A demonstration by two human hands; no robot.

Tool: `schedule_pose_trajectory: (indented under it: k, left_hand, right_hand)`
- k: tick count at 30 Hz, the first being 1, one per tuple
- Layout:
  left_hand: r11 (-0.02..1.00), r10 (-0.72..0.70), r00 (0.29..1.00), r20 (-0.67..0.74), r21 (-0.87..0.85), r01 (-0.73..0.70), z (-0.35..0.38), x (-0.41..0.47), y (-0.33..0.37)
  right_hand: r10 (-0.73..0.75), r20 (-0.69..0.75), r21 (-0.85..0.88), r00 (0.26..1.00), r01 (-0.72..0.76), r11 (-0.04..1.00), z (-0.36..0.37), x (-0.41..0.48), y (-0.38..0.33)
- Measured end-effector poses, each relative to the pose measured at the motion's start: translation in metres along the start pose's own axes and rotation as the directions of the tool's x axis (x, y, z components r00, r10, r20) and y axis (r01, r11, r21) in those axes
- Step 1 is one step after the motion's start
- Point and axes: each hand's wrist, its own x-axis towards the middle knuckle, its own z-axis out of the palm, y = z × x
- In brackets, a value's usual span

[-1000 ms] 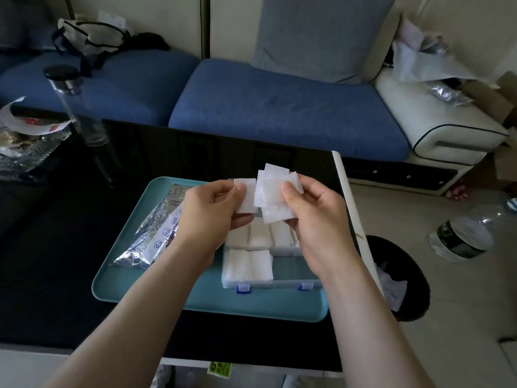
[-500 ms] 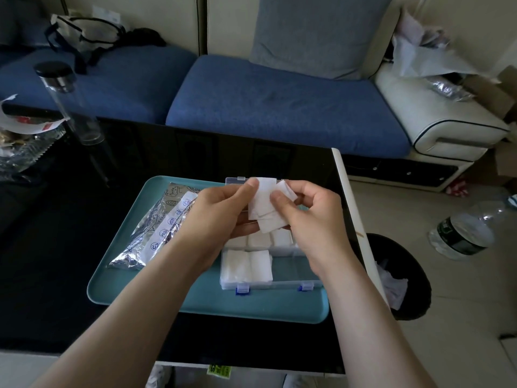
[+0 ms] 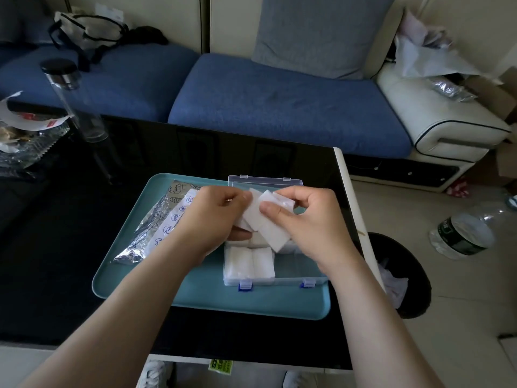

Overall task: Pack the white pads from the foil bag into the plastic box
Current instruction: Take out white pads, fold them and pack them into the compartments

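A glossy black worktop (image 3: 84, 247) stood before a blue sofa (image 3: 279, 107), with pale floor to its right. On it lay a teal tray (image 3: 195, 295) carrying the open plastic box (image 3: 293, 273) at right and the foil bag (image 3: 151, 228) at left. The left hand (image 3: 212, 219) and right hand (image 3: 307, 222) met above the box, together pinching a few white pads (image 3: 268, 225) and hiding its far compartments. Packed pads (image 3: 249, 261) filled the near-left compartment. A glass bottle (image 3: 75, 102) stood far left, and a black bin (image 3: 405, 275) sat beside the worktop's right edge.
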Motion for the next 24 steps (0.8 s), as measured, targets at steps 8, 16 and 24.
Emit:
schedule_pose_trajectory:
  k: [8,16,24]
  left_hand:
    - [1.000,-0.018,0.968,0.250,0.009,0.016,-0.001,-0.005,0.002]
    - [1.000,-0.020,0.997,-0.072,-0.014,0.019,-0.001,0.007,-0.010]
    - [0.981,-0.042,0.985,0.168,-0.181,0.073,0.008,0.002,0.000]
  right_hand:
    - [0.021,-0.162,-0.060,0.987,-0.031,0.998,0.000,-0.001,0.005]
    - [0.126,-0.149,0.195,0.981,-0.096,0.976,-0.003,0.000,-0.001]
    - [0.111,-0.101,0.128,0.989,-0.098,0.987,0.005,0.000,0.001]
